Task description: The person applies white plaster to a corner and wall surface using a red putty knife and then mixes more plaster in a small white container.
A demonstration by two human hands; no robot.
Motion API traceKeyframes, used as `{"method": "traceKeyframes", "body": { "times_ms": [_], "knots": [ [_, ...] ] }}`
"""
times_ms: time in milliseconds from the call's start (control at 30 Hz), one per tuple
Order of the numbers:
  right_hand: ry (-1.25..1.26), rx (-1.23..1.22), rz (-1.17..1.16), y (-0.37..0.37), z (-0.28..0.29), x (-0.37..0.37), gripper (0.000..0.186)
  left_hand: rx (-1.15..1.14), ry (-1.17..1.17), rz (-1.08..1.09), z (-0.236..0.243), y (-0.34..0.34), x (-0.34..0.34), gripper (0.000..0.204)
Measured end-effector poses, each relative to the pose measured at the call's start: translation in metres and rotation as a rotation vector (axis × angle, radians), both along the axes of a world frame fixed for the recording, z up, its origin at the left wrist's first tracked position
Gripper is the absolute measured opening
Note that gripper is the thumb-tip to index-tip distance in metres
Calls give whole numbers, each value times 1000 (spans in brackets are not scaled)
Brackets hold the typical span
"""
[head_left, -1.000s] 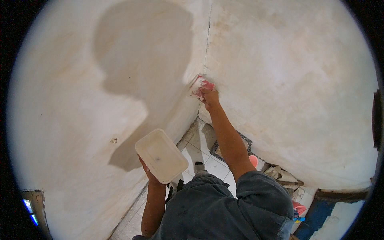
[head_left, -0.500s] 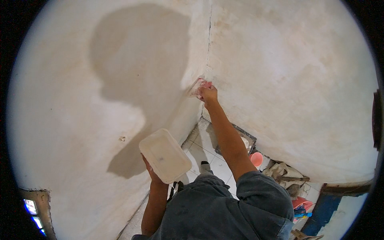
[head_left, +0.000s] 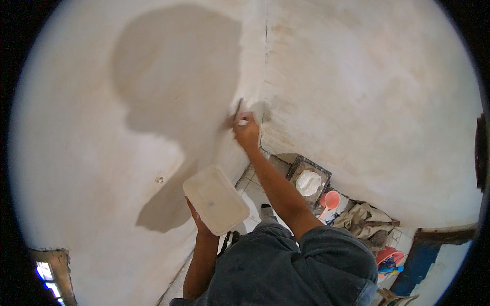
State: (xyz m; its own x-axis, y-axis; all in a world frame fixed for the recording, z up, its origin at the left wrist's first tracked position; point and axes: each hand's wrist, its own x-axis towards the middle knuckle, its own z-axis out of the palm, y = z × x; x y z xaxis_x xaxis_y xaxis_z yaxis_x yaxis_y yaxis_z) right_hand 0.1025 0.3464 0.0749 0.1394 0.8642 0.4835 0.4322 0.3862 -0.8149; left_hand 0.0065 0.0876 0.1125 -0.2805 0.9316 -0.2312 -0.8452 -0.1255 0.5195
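Note:
My right hand is closed on a flat scraper, seen edge-on and blurred, at the left plastered wall just beside the vertical corner crack. My left hand, low in the middle, grips a shallow cream plastic container from the side; it has a thin pale coating and a small greyish spot inside. The large shadow of a head lies over the left wall above both hands.
On the tiled floor by the right wall are a black-rimmed tray holding a white container, a pink dipper, crumpled cloth and a pink basin. A blue-and-white panel stands at lower right.
My right hand has moved left and slightly down from the corner, and the scraper's red, smeared face has turned edge-on. The container in my left hand sits slightly further right in the view.

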Motion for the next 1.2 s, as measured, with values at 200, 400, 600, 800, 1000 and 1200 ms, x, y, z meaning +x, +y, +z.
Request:
{"method": "traceKeyframes", "body": {
  "times_ms": [200,400,600,800,1000,1200],
  "knots": [
    [252,-7,80,-51,47,21,16,14,-243,41,7,-7,-4,57],
    [6,-112,-216,79,-9,88,18,-38,55,69,19,-10,12,58],
    [-7,103,9,126,-3,73,17,-108,-79,78,3,-32,3,56],
    [-216,14,23,-32,-64,-21,26,-142,-60,29,-8,-44,-14,59],
    [-124,-68,137,-81,-58,-2,22,-148,-66,60,-11,-52,-33,59],
    [575,-434,74,54,-9,63,13,-143,-12,100,-16,-60,-30,66]
  ]
}}
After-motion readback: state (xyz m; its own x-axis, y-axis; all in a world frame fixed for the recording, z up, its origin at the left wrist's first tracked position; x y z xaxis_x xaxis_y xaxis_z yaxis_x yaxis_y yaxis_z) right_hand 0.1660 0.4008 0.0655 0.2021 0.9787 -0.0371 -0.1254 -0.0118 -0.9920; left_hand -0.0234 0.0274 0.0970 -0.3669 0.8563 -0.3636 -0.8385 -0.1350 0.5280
